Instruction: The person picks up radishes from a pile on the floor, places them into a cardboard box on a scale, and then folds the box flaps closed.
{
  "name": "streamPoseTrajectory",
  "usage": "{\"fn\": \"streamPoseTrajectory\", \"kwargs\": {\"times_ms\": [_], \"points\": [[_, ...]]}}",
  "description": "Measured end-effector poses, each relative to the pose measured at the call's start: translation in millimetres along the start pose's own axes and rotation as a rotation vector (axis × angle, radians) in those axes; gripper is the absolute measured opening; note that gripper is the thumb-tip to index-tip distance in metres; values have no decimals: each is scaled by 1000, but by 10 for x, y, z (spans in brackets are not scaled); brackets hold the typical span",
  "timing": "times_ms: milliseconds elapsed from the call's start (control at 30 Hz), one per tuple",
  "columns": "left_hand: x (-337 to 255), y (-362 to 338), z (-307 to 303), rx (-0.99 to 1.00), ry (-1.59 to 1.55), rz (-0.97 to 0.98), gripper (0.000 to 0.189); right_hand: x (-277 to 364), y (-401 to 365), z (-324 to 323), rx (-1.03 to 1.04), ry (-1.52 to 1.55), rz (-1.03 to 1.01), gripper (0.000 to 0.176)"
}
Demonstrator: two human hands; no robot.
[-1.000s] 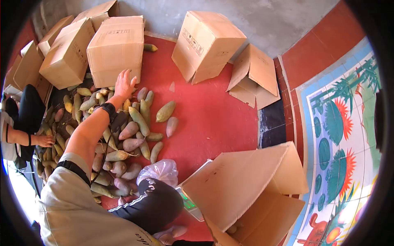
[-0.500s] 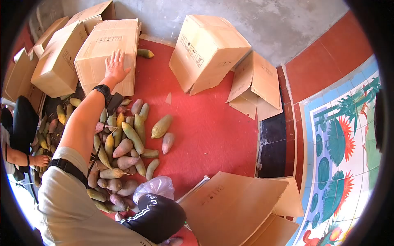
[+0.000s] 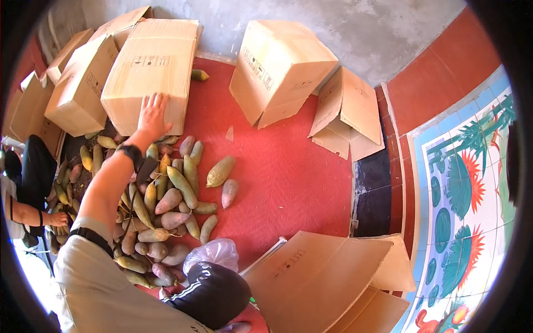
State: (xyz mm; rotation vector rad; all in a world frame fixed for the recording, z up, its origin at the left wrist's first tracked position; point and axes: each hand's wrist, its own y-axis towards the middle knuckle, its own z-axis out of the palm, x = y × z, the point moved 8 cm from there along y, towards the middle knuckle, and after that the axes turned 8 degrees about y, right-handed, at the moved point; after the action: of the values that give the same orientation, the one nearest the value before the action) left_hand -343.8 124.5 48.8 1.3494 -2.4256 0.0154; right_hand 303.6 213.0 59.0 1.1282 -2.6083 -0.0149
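My left hand [image 3: 152, 117], with a dark watch [image 3: 132, 155] on the wrist, lies against the near side of a large closed cardboard box [image 3: 145, 77]. Its fingers are spread and the back of the hand faces up; it grips nothing. Below the box and under my forearm is a pile of long green, yellow and pinkish vegetables [image 3: 169, 201], whose exact kind I cannot make out. Two of them lie apart on the red floor, a green one [image 3: 221, 171] and a pinkish one [image 3: 229, 193]. My right hand is out of view.
More cardboard boxes stand at the left [image 3: 80, 86], back [image 3: 283, 69] and right [image 3: 352, 111]. An open box [image 3: 316, 277] lies near my knee [image 3: 214, 294], beside a clear plastic bag [image 3: 219, 252]. Another person's hand [image 3: 57, 218] is over the pile at far left. A painted tile wall [image 3: 455, 211] borders the right.
My left hand has come down and slightly left along the large box. The box looks bigger and reaches farther right, partly covering the green vegetable behind it. The view has shifted slightly.
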Motion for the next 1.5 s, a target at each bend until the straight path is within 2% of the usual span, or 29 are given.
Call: {"fn": "streamPoseTrajectory", "kwargs": {"times_ms": [100,133,167,233,333,367,433,500,600,700,800,867,900,967,1000,1100,1133,1200,1400,1467,1500], "points": [[-122,-462,78,-50,-15,39,93,-7,-38,3,-3,24,0,22],[-193,-665,68,4,9,74,93,-2,-61,17,-4,32,0,23],[-257,-875,185,-68,52,112,92,-2,-70,17,-4,43,2,23],[-437,-1315,224,46,138,200,90,-1,-101,23,-7,62,0,24],[-551,-1728,148,159,-273,221,85,-8,-152,21,-8,90,2,24],[-547,-1705,93,150,-276,222,85,-11,-185,37,-9,100,5,25],[-414,-1681,-836,-478,-302,255,82,-1,-214,53,-3,123,13,25],[-152,-1436,-1408,-738,-350,100,88,15,-264,67,4,159,20,26],[-212,-1118,-2098,-695,-313,90,99,51,-343,116,13,216,42,27],[-317,-896,-2409,-817,-426,79,99,124,-461,188,32,287,72,27],[-741,-480,-2341,-496,-384,291,84,228,-576,286,62,363,99,28],[-925,-138,-1937,-374,-328,260,70,291,-658,353,75,407,112,29],[-980,-140,-1944,-376,-329,272,70,306,-690,375,79,426,121,29],[-1120,-140,-1967,-365,-349,295,52,305,-779,424,73,455,140,30],[-1182,-179,-1919,-365,-351,311,52,306,-825,431,76,457,152,30],[-1004,-318,-1826,-598,-638,193,25,199,-867,433,73,471,182,31],[-963,-311,-1786,-590,-639,206,25,154,-889,438,72,466,194,31],[-729,-274,-1760,-588,-801,106,23,61,-934,389,62,458,211,32],[-518,-512,-2526,-855,-1037,36,29,-192,-1072,174,27,434,261,33],[-605,-395,-2541,-814,-1131,33,28,-261,-1126,110,16,426,281,34],[-671,-338,-2517,-786,-1298,20,26,-299,-1143,81,12,426,294,34]]}}
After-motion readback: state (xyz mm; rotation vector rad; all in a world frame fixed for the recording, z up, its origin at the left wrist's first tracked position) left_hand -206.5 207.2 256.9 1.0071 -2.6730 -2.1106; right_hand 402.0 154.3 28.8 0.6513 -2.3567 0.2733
